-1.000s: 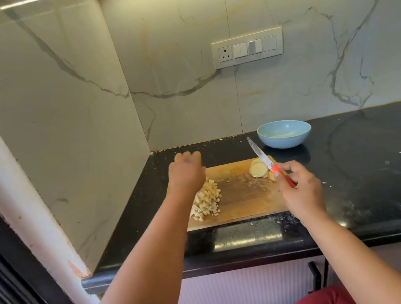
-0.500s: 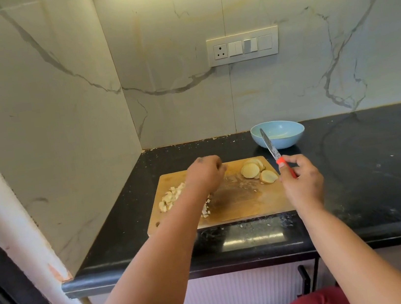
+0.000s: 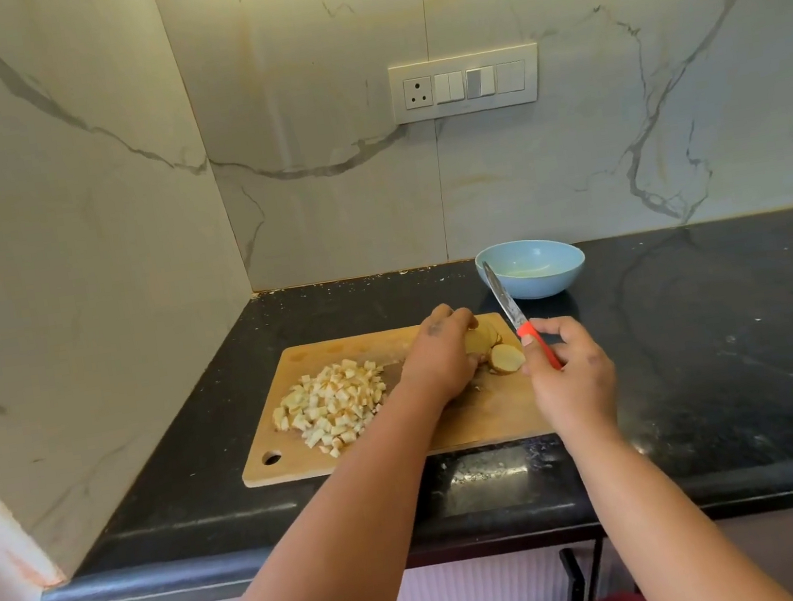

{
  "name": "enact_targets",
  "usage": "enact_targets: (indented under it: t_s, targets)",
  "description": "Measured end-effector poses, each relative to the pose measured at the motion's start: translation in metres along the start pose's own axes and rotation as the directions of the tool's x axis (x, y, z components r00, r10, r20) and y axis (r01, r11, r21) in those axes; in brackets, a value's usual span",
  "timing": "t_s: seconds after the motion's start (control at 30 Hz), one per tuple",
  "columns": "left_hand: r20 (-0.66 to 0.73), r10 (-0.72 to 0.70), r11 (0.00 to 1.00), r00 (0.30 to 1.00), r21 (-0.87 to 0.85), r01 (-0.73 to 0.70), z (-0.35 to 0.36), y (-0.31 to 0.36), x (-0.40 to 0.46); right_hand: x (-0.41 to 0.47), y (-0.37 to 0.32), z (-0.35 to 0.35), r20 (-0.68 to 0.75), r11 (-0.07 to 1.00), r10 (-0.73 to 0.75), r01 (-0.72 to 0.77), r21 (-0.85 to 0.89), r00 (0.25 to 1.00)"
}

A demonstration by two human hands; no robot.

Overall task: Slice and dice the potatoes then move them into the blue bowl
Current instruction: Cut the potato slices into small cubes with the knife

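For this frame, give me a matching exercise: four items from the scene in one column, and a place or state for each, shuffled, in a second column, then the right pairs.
Column 1
1. blue bowl
2. diced potato pile
3. knife
4. potato slices

Column 2
A. on the left part of the cutting board
B. held in the right hand, blade raised and pointing away
C. under the fingers of the left hand, at the board's far right
D. on the black counter beyond the board, no potato in it

Pairs: 1-D, 2-A, 3-B, 4-C
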State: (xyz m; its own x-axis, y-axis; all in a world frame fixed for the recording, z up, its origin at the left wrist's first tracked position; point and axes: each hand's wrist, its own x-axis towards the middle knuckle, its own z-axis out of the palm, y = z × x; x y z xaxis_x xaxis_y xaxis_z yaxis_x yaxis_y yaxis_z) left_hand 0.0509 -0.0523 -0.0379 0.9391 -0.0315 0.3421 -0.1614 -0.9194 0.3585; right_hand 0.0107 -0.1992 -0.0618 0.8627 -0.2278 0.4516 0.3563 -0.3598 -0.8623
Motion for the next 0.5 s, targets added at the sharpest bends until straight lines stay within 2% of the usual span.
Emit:
enact_targets:
  t_s: [0.2, 0.27, 0.4, 0.5]
  targets:
    - [-0.030, 0.014, 0.996, 0.999, -0.088, -0.017, -0.001, -0.003, -0.005, -0.001, -0.002, -0.001, 0.004, 1.000, -0.008, 0.009, -0.014, 1.000]
    - [-0.090, 0.002, 0.986, 0.996, -0.167, -0.017, -0.007, -0.005, -0.012, -0.001, -0.002, -0.001, 0.000, 1.000, -0.003, 0.003, -0.018, 1.000]
    - [-0.250, -0.135, 0.914, 0.959, -0.405, 0.023, -0.026, -0.014, -0.044, -0.003, -0.003, -0.003, -0.009, 1.000, 0.010, -0.009, 0.026, 1.000]
    - [-0.236, -0.139, 0.883, 0.962, -0.470, 0.012, -0.033, -0.018, -0.078, -0.004, -0.005, -0.004, -0.015, 0.999, 0.019, -0.019, 0.027, 1.000]
